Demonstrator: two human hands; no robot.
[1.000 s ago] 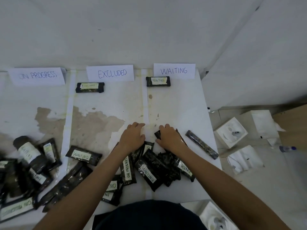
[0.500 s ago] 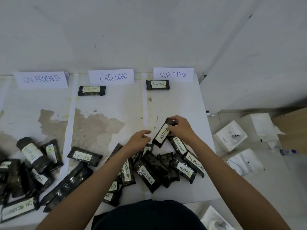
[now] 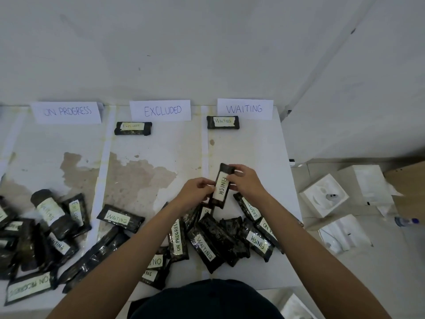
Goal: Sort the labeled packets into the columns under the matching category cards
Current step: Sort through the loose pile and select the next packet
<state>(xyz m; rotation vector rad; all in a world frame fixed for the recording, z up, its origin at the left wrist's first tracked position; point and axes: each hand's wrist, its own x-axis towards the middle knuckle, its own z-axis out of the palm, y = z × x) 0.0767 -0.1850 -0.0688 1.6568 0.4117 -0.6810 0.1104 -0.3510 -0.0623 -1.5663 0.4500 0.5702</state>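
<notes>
Leftmost packets (image 3: 9, 261) partly beyond the left edge.

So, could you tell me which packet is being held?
The FINISH packet pinched between the left hand and right hand; the rest lie on the table.

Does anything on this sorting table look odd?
The black foil packet labelled FINISH, held by left hand and right hand, matches no white paper card in view: only ON PROGRESS, EXCLUDED and WAITING. Brown patches mar the white tabletop.

The WAITING column (image 3: 249, 148) lies bare between the placed packet (image 3: 222, 122) at its far end and the packet pile (image 3: 220, 240) near the person.
</notes>
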